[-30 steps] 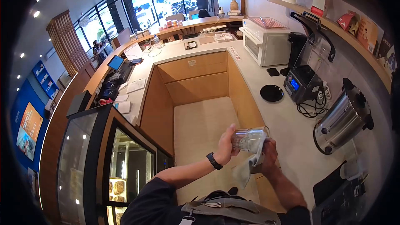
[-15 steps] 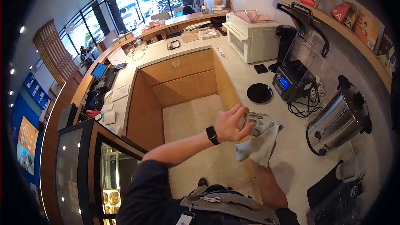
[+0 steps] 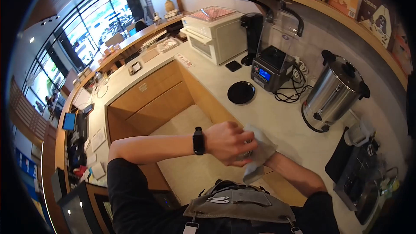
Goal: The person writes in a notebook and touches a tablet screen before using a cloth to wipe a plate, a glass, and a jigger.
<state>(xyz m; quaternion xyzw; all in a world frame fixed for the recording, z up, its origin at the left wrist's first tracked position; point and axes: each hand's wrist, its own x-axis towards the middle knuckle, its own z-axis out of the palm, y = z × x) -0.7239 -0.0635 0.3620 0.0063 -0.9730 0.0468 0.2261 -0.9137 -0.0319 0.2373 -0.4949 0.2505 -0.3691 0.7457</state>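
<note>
Wearing a black watch at the wrist, my left hand (image 3: pixel 229 143) is closed with curled fingers against a pale grey-blue cloth (image 3: pixel 261 149). A small part of a clear glass object shows between its fingers and the cloth; most of it is hidden. My right hand (image 3: pixel 265 163) is at the cloth's right side, its fingers covered by the cloth. Both hands are close together in front of my apron (image 3: pixel 242 206), over the counter's front edge.
On the counter (image 3: pixel 277 117) are a black round plate (image 3: pixel 241 92), a blender base (image 3: pixel 271 69) with cables, a steel urn (image 3: pixel 333 93), a white oven (image 3: pixel 216 34) and a black scale-like device (image 3: pixel 351 186). A shelf (image 3: pixel 312 4) with bags runs above.
The view has turned right. My left hand has rolled over, knuckles up, and the glass object, visible before, is now mostly covered by hand and cloth. The cloth is more bunched.
</note>
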